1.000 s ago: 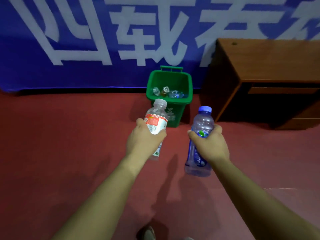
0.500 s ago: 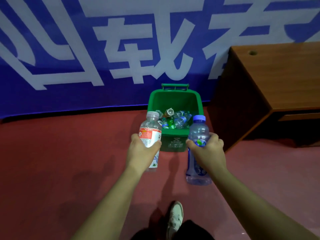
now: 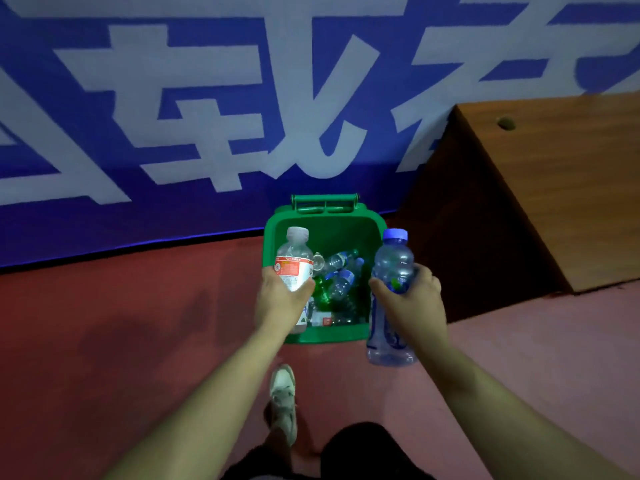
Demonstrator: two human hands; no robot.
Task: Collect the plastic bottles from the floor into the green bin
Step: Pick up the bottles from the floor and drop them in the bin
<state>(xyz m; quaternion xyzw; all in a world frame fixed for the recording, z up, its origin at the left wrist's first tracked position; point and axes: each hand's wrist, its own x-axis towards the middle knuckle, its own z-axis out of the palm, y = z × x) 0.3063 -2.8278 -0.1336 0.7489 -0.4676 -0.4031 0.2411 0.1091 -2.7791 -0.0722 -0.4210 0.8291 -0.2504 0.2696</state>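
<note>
Now that I have walked up across the red floor (image 3: 138, 323), the green bin (image 3: 332, 233) at its far edge has gone from well ahead to just below my hands. My left hand (image 3: 280, 303) grips the red-labelled bottle (image 3: 294, 261) over the bin's left rim. My right hand (image 3: 412, 299) grips the blue bottle (image 3: 393, 268) at the right rim. Both look ready to drop, I judge.

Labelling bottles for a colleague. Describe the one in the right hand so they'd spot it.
Find the green bin against the blue banner. At its right rim, the right hand grips a blue-tinted, blue-capped bottle, unlike the red-labelled bottle in the left hand.
</note>
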